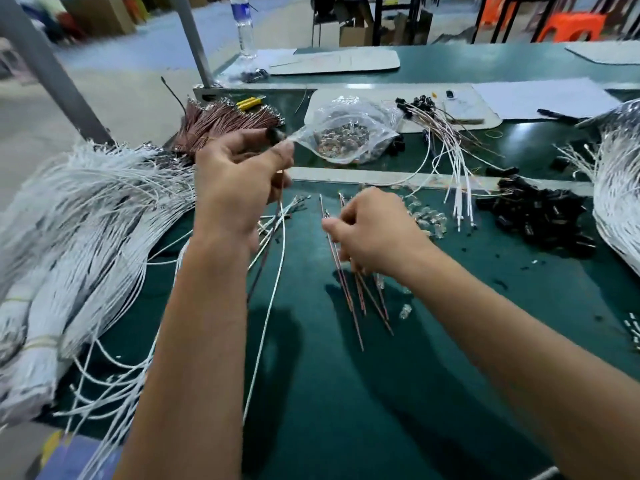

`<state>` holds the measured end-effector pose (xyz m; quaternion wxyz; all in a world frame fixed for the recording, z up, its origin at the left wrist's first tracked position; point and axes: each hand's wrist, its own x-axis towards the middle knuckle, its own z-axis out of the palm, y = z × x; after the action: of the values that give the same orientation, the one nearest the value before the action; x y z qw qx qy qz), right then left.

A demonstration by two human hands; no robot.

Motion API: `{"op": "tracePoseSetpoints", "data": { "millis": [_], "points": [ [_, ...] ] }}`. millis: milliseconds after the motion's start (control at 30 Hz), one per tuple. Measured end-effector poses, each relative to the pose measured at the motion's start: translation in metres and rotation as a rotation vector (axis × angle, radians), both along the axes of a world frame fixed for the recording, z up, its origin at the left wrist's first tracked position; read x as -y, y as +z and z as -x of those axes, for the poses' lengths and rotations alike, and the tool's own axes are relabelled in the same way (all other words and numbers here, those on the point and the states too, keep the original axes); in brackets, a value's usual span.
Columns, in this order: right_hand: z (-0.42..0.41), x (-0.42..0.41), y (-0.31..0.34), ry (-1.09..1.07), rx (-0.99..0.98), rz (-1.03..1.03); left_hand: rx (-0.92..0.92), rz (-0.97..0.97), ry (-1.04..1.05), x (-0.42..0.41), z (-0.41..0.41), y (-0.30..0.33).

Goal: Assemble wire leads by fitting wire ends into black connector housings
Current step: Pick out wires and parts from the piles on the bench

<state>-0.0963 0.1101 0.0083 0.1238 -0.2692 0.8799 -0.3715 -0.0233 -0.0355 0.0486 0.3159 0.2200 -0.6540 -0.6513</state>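
Insertion step: left hand (239,174) pinches black connector housing (276,135) — right hand (374,233) gathers brown wires (346,292) mid-bench; next, align a terminal.

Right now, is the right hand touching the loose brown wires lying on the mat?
Touching. The head view shows the right hand with its fingers curled around the upper part of the brown wires, which fan out from under the palm onto the green mat.

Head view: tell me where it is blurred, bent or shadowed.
Head view: the white wire bundles at the left edge smear with blur; the table edge bows from the wide lens; both forearms throw dark shadows on the green mat; the left hand and right hand stay fairly sharp.
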Motion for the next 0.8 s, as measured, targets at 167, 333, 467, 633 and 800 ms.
{"op": "tracePoseSetpoints", "data": {
  "millis": [167, 333, 467, 633, 800],
  "points": [
    [-0.036, 0.07, 0.0, 0.11, -0.043, -0.297, 0.247, 0.276, 0.237, 0.043, -0.028, -0.02],
    [-0.045, 0.085, -0.002, 0.095, -0.04, -0.372, 0.348, 0.392, 0.275, 0.05, -0.033, -0.038],
    [-0.037, 0.079, -0.004, 0.088, -0.05, -0.373, 0.38, 0.374, 0.218, 0.041, -0.03, -0.039],
    [0.006, 0.048, 0.016, -0.073, 0.174, 0.086, 0.356, 0.039, -0.118, 0.008, -0.025, -0.032],
    [0.037, -0.005, 0.032, -0.217, 0.349, 0.497, 0.341, -0.092, -0.438, -0.038, -0.005, -0.026]
  ]
}}
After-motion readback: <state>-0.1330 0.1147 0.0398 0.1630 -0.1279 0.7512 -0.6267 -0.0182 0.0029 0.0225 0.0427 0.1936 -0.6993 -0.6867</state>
